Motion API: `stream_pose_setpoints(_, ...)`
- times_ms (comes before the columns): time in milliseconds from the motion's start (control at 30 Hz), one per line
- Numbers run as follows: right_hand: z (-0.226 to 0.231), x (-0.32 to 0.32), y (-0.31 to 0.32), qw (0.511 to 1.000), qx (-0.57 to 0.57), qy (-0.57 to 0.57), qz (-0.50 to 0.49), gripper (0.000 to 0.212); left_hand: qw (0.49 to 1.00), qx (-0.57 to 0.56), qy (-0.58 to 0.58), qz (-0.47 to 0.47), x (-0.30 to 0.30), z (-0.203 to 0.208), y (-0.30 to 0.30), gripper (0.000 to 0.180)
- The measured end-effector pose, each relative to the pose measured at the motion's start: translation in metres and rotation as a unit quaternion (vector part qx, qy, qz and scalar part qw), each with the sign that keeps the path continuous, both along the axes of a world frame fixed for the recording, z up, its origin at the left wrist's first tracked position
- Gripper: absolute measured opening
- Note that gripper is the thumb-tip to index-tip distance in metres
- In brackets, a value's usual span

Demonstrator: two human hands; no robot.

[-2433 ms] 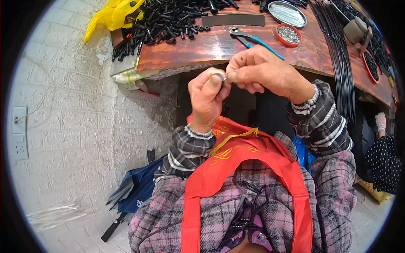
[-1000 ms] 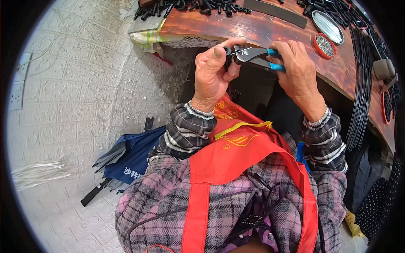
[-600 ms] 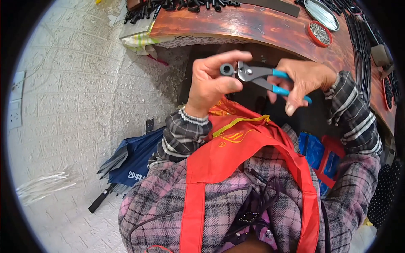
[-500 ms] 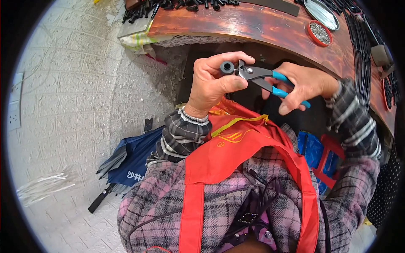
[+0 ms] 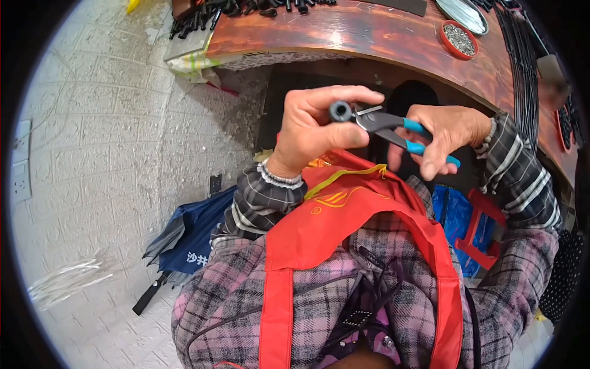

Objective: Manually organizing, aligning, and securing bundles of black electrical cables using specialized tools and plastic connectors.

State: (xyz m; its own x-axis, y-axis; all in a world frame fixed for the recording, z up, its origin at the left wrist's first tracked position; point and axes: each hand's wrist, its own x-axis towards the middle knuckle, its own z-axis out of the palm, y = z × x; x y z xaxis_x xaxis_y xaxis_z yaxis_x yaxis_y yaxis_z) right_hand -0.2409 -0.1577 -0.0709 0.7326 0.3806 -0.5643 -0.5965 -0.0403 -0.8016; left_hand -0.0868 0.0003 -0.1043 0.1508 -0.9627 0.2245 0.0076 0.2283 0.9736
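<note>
My left hand [image 5: 310,132] is closed around a small black tubular piece [image 5: 339,111], whose round hollow end faces up between thumb and fingers. In my right hand [image 5: 452,132] is a pair of cutting pliers [image 5: 388,130] with dark metal jaws and teal handles, the handles spread apart. The jaws meet the side of the black piece, close to my left thumb. Beside them shows a thin silvery strip [image 5: 370,111]; whether it belongs to the pliers I cannot tell. Both hands are held above my lap, in front of the table edge.
The curved brown table [image 5: 295,31] bears a red bowl [image 5: 444,35] of small metal bits, a silver tray [image 5: 464,13], black tubular pieces [image 5: 203,18] and long black strands [image 5: 517,80]. A folded blue umbrella [image 5: 190,230] leans by the white wall [image 5: 104,141]. My red apron [image 5: 319,240] hangs below.
The pliers and the black piece have shifted slightly right and down in the picture. The jaws have turned, and the silvery strip shows beside them. The right hand keeps the handles spread.
</note>
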Motion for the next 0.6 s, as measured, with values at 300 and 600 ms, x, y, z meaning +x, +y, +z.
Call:
stream_pose_setpoints(300,0.006,-0.018,0.012,0.591,-0.635,-0.484,-0.118,0.030,0.994,0.021,0.087,0.059,-0.007,0.003,-0.005,0.049)
stream_pose_setpoints(600,0.014,-0.003,-0.007,0.981,-0.174,-0.073,-0.035,0.040,0.994,0.010,0.105,0.003,-0.009,0.002,-0.007,0.041)
